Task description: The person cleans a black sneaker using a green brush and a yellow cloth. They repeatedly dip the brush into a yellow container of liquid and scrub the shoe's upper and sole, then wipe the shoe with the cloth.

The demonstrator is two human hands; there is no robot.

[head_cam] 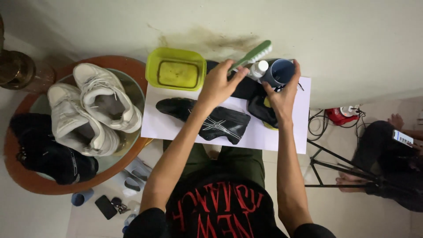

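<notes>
Left hand: our left hand is closed around the handle of a green plastic brush with white bristles, which we hold tilted, bristle end up and to the right, above the table.
Right hand: our right hand grips a small round blue-grey cup from the side, its open mouth turned up toward us and tipped slightly.
Bottle: a small clear bottle with a white cap sits between brush and cup, touching or just beside the cup; we cannot tell which hand, if either, supports it.
Shoes in work: a black sports shoe with white stripes lies on its side on a white sheet, under our forearms; a second black shoe lies beneath our right hand.
Nearby: a lime-green plastic tub with a yellow block inside stands at the sheet's top left; a pair of white laced trainers rests on a round glass table with a brown rim.
Risk, spill: we judge the tipped cup could slop over the sheet and shoes if the wrist rolls further.
Risk, knock: the brush head hovers close to the bottle, so a careless dip might topple it.
Risk, elbow: our left forearm passes low over the striped shoe and could drag it off the sheet.
</notes>
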